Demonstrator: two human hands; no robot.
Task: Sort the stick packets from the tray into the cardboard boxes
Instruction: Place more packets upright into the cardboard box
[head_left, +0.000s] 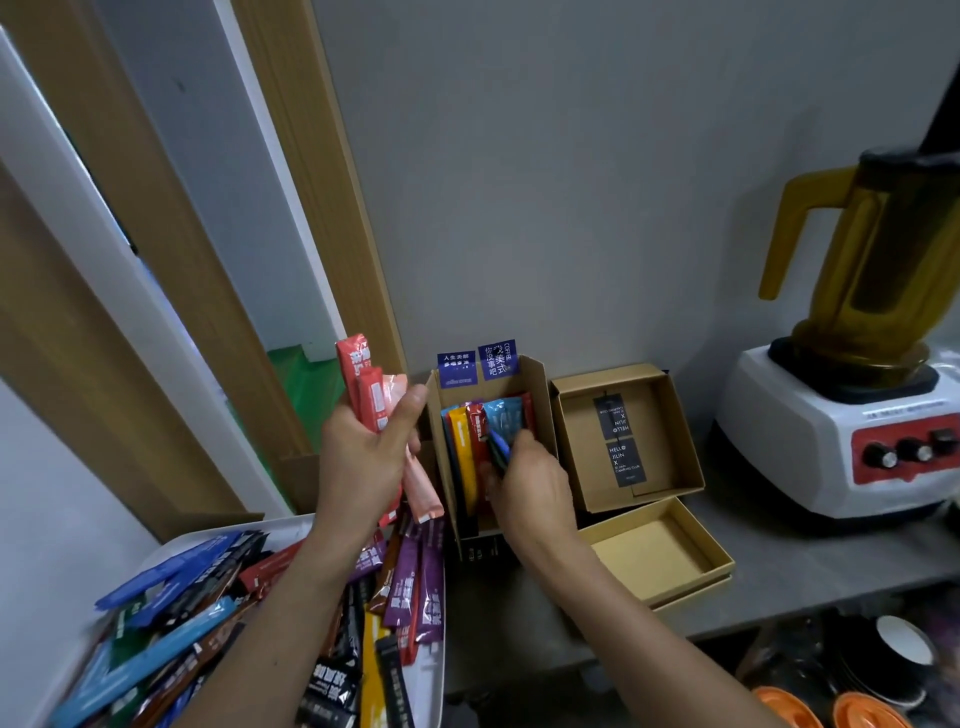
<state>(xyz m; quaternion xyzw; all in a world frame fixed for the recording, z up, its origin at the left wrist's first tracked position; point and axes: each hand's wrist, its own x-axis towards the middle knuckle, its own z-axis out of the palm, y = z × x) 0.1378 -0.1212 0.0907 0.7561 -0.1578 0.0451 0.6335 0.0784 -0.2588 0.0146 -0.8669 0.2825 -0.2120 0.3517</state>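
Your left hand (371, 457) grips a bunch of red packets (370, 395) upright above the tray's (434, 675) far edge, likely keeping one colour together. Your right hand (530, 483) pinches blue packets (500, 447), slotting them on end into the box (540, 402) at the counter's (779, 561) back edge. A mixed pile (415, 587) fills the tray.
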